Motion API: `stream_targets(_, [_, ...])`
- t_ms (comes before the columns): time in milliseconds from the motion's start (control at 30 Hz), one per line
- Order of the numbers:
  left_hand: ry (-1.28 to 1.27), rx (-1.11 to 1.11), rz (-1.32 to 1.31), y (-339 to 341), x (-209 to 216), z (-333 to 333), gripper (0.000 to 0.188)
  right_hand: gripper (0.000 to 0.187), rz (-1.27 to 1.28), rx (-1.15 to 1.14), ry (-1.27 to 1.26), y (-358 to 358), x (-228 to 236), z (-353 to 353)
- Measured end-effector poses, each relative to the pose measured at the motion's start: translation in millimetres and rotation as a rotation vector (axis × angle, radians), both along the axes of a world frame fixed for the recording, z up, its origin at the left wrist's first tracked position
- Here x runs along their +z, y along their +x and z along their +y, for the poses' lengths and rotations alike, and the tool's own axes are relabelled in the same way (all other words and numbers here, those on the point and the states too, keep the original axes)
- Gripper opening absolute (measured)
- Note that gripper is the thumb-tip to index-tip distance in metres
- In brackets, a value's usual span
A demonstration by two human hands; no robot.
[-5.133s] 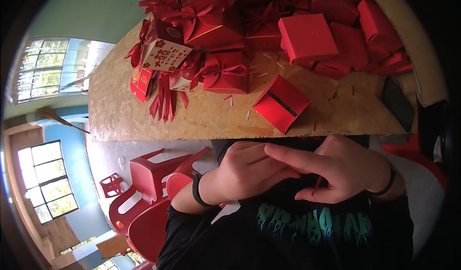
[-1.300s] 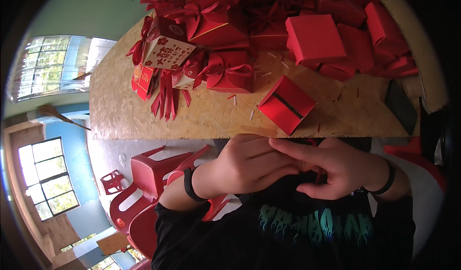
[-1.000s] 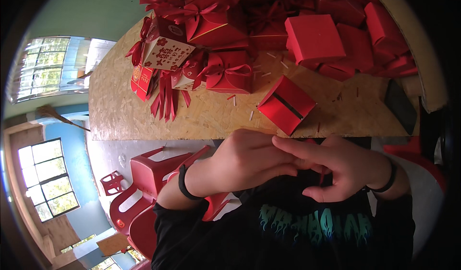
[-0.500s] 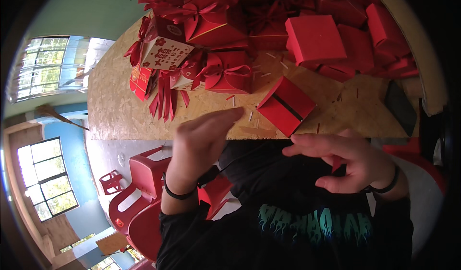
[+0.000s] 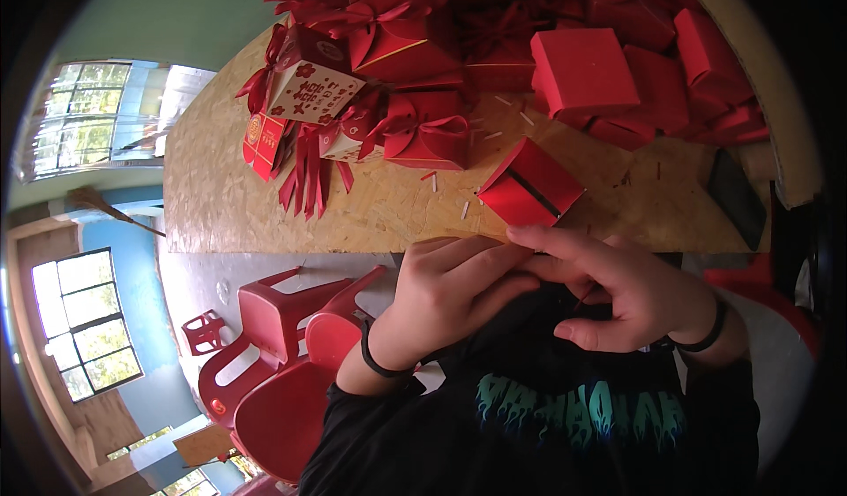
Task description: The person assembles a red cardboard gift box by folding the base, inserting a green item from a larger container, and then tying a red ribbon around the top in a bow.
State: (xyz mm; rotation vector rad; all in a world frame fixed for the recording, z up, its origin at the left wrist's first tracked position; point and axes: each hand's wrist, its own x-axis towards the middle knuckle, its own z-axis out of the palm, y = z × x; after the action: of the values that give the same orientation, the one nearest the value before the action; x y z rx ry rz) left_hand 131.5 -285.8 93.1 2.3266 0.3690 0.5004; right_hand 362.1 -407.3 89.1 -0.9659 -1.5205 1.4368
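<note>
A thin dark-red strip (image 5: 583,303) shows beneath the curled fingers of the right hand (image 5: 626,284), whose thumb stands apart from the index finger. The left hand (image 5: 445,289), its fingers together and bent, meets the right at the fingertips; whether either hand is gripping the strip, I cannot tell. Both are at the table's near edge, in front of the wearer's black T-shirt (image 5: 529,461), which carries teal, flame-tailed lettering.

Just beyond the fingertips, a red carton (image 5: 544,175) crossed by a dark band sits askew on the chipboard table (image 5: 353,223). Paper slivers (image 5: 465,209) lie to its left.

Farther left, a white-sided favour box (image 5: 313,89) bears red characters and flowers, and a red card (image 5: 263,145) a gold emblem. Bow-tied and plain red boxes crowd the far side. Chipboard surface runs along the near edge leftward from the carton; a dark flat slab (image 5: 736,198) lies at far right.
</note>
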Motion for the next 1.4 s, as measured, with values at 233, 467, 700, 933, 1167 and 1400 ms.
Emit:
stream_targets(233, [-0.080, 0.260, -0.029, 7, -1, 24, 0.021, 0.088, -0.079, 0.006, -0.038, 7, 2, -5])
stream_targets(467, [-0.041, -0.030, -0.022, 14, -10, 14, 0.030, 0.087, -0.033, -0.034, 0.070, 0, -7, -10])
stream_targets(700, [-0.128, 0.160, -0.046, 15, -14, 14, 0.018, 0.088, -0.119, -0.054, 0.055, 6, -9, -10])
stream_targets(933, [-0.157, 0.040, -0.091, 17, -18, 18, 0.023, 0.087, -0.043, -0.093, 0.029, 2, -12, -9])
stream_targets(1167, [0.015, 0.131, -0.181, 18, -17, -1, 0.032, 0.080, -0.104, -0.175, -0.004, 3, -10, -10])
stream_targets(1400, [0.086, -0.052, -0.291, 30, -18, -17, 0.040, 0.066, -0.182, -0.272, 0.153, -8, -21, -6])
